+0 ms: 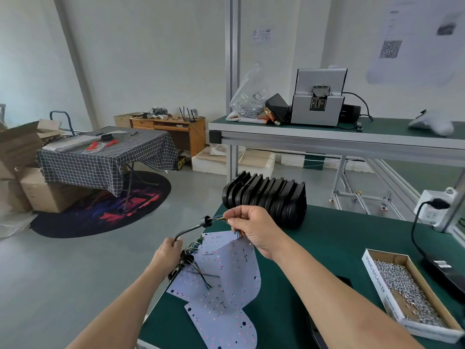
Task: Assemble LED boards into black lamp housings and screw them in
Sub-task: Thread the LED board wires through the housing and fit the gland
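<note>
Several white LED boards [226, 283], each with one rounded end and dotted with small coloured points, lay overlapping at the near left corner of a green-topped workbench [339, 248]. Thin multicoloured wires ran from them into a black cable [191, 229] fitted with a round black grommet [205, 221]. One board hung lifted by its wires. Behind them a row of black lamp housings [264, 197] stood packed side by side on the bench.

The right hand [251, 229] was raised above the boards, fingers curled, pinching the wire bundle near the grommet. The left hand [168, 250] gripped the cable's lower end, off the bench edge.

A cardboard box of silver screws [407, 285] sat to the right. Beyond, a grey screw feeder machine [318, 96] stood on a higher shelf. Across the grey floor stood a table with a checked cloth [105, 157] on a dark round rug [100, 210].
</note>
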{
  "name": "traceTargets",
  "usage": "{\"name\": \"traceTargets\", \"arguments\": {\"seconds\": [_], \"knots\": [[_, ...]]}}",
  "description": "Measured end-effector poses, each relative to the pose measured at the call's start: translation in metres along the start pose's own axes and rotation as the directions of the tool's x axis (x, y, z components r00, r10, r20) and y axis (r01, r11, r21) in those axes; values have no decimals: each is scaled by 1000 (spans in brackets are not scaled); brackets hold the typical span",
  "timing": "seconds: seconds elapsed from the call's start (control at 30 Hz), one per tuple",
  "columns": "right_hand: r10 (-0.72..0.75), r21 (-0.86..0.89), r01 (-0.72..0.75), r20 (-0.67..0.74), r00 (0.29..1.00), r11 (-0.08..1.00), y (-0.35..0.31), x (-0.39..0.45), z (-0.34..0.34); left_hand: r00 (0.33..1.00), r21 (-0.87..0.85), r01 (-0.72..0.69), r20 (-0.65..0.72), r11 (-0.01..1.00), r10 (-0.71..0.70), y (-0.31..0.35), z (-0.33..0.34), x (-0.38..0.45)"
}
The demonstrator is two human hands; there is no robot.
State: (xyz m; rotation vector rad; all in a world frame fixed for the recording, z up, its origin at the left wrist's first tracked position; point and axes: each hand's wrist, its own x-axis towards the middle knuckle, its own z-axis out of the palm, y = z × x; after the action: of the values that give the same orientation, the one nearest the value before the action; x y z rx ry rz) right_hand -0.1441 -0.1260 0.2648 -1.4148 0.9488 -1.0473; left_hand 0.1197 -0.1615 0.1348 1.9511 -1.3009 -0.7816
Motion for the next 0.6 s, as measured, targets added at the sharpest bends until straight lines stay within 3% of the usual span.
{"name": "traceTargets", "arguments": {"seconds": [0.2, 0.37, 0.5, 0.6], "knots": [[34, 32, -33, -35, 999, 999, 10, 0, -9, 1000, 84, 10, -30, 996, -7, -10, 5, 9], [105, -8, -106, -64, 992, 994, 23, 0, -22, 996, -3, 69, -49, 998, -69, -20, 4, 17], [156, -243, -170, -78, 985, 955, 28, 14, -27, 998, -78, 69, -1, 995, -69, -26, 9, 21], [192, -554, -157, 5, 981, 817, 29, 28, -23, 999, -52, 45, -3, 998, -45, -25, 12, 20]]}}
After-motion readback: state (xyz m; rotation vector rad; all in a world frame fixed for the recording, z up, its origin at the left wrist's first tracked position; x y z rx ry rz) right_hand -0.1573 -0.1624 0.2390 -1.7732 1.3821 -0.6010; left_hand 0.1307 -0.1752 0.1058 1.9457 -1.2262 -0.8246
